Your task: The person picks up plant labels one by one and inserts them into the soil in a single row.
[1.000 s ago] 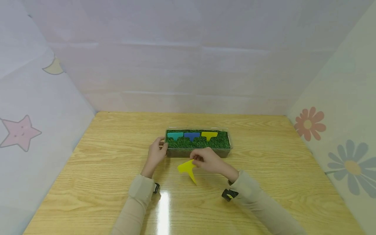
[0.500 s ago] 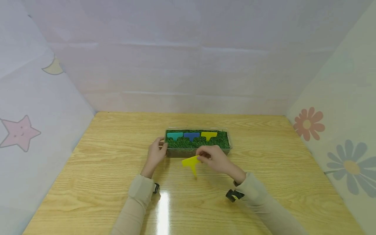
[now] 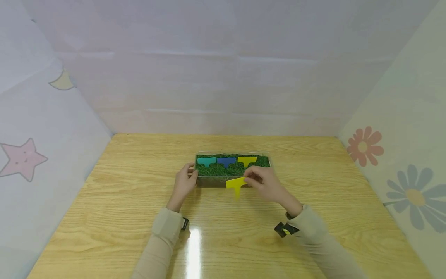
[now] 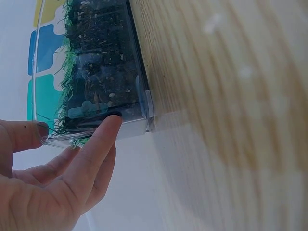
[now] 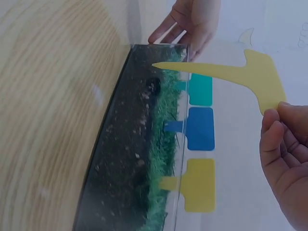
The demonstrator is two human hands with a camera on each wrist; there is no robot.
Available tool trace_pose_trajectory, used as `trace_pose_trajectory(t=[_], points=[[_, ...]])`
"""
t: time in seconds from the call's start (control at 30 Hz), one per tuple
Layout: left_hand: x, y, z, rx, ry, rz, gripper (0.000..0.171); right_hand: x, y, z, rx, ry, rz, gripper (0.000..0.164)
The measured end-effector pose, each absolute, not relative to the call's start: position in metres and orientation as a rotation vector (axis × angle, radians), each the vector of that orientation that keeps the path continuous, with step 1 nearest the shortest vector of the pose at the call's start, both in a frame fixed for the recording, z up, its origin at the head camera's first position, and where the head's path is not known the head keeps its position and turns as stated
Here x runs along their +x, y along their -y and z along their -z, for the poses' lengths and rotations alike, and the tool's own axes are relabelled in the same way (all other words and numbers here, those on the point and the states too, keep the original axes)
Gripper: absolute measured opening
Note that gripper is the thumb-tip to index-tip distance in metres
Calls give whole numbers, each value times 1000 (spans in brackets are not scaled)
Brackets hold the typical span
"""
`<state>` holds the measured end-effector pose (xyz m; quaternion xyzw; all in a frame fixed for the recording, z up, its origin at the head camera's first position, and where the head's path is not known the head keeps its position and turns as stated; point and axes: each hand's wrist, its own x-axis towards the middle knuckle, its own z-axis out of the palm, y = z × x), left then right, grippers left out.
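My right hand (image 3: 266,184) pinches one end of the head of a yellow T-shaped plant label (image 3: 236,183), raised in front of a clear planter box (image 3: 212,182). The label's pointed stem hangs downward. Dark soil and green grass (image 3: 223,169) fill the box. Along its back stand a teal plant label (image 3: 207,160), a blue plant label (image 3: 226,161) and another yellow plant label (image 3: 247,159), stems in the grass. My left hand (image 3: 185,182) rests on the box's left end. In the left wrist view its thumb touches the rim, with fairly straight fingers against the end wall.
A wooden table (image 3: 146,174) lies under everything. Pale walls (image 3: 223,85) rise behind it and at both sides, with star, moon and flower pictures. Dark straps with buckles (image 3: 286,229) show at both wrists.
My right hand has moved right and away from me, toward the box, carrying the yellow plant label. The label's stem now hangs more nearly straight down. My left hand stays at the box's end.
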<state>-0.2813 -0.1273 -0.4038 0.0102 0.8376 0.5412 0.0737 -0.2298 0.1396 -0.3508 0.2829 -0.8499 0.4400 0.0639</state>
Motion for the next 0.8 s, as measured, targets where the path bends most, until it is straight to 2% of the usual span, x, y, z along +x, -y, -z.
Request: trace_pose_trajectory(t=[0.8], points=[[-280, 128, 402, 42, -2526, -1619, 38, -240, -192, 331, 576, 2432, -1157, 9]])
